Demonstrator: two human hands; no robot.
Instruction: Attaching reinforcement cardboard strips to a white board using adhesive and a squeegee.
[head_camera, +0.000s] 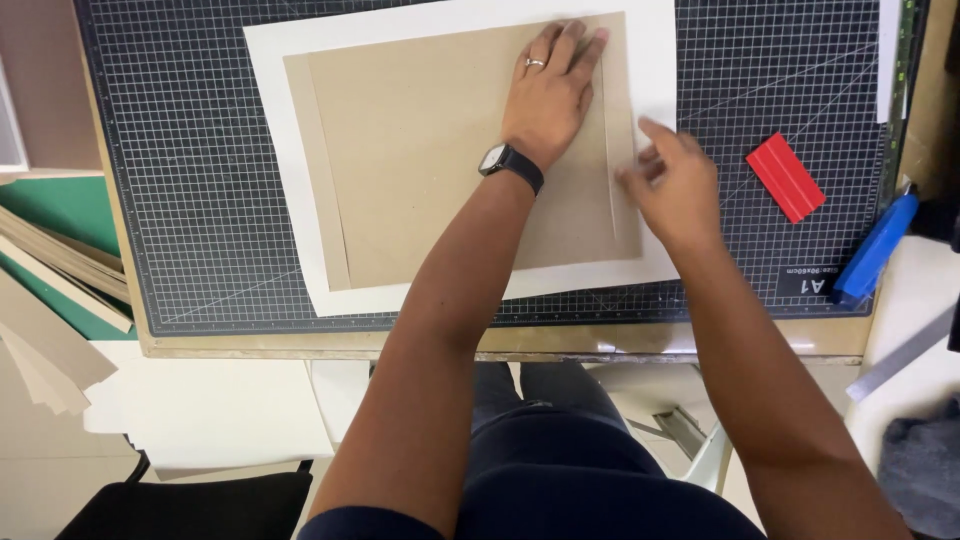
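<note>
On the dark gridded cutting mat, my left hand presses flat on the brown cardboard sheet, already lying on white backing paper, while my right hand pinches its unfinished right edge.

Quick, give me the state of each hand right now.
Left hand: open, pressed flat on the brown board.
Right hand: fingers curled at the board's right edge; grip cannot be told.
</note>
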